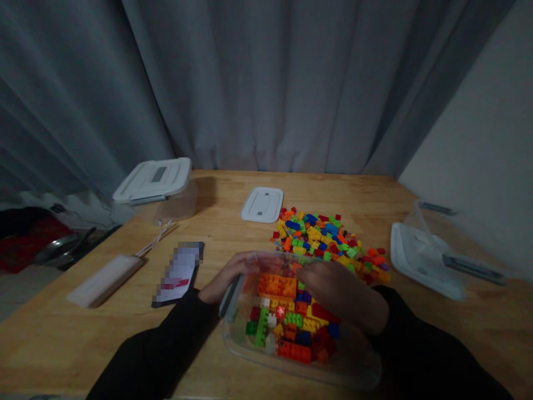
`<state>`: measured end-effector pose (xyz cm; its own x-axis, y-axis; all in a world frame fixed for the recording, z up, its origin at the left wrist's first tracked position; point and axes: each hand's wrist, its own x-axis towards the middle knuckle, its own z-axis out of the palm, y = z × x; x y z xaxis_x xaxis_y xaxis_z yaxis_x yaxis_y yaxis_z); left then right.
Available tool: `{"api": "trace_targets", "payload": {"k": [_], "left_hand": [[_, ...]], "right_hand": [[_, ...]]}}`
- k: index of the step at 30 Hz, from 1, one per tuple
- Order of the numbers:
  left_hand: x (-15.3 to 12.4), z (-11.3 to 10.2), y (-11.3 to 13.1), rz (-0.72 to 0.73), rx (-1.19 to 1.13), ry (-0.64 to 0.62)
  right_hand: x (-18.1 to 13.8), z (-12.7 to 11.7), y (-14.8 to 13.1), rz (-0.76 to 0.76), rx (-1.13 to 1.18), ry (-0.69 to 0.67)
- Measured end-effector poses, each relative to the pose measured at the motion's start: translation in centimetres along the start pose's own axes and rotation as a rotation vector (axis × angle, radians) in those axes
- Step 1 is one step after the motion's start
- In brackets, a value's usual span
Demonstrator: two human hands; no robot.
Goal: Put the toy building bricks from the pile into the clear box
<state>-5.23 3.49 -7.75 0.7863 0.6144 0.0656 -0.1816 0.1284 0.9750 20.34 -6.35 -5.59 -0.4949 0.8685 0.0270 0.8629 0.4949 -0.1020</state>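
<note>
A clear plastic container (353,373) stands near the table's front edge, filled with coloured toy bricks, an orange one (276,285) on top. My left hand (231,276) curls round the container's far-left rim. Palm down, my right hand (339,289) reaches into the container with its fingers bent over the bricks; what its fingertips pinch is hidden. Behind the container lies a loose pile of bricks (325,239) on the wooden table (83,339).
A phone (180,273) and a white flat case (105,279) lie to the left. A lidded clear box (160,189) stands at the back left, a white lid (262,204) at the back centre, another lidded box (428,258) at the right. Grey curtains hang behind.
</note>
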Motion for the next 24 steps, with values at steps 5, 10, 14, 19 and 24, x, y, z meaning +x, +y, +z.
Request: {"api": "trace_targets", "payload": {"k": [5, 10, 14, 19, 24], "left_hand": [[0.1, -0.1, 0.0, 0.003, -0.001, 0.01], [0.1, -0.3, -0.2, -0.002, 0.001, 0.002], [0.0, -0.2, -0.2, 0.007, -0.014, -0.007], [0.0, 0.1, 0.1, -0.01, -0.026, 0.004], [-0.1, 0.7, 1.0, -0.031, -0.02, 0.041]], "right_hand": [[0.1, 0.1, 0.0, -0.011, -0.075, -0.012], [0.2, 0.5, 0.1, -0.009, -0.122, -0.017], [0.0, 0.3, -0.1, 0.0, -0.126, -0.009], [0.1, -0.5, -0.6, 0.023, -0.129, -0.069], [0.2, -0.5, -0.8, 0.055, -0.147, -0.095]]}}
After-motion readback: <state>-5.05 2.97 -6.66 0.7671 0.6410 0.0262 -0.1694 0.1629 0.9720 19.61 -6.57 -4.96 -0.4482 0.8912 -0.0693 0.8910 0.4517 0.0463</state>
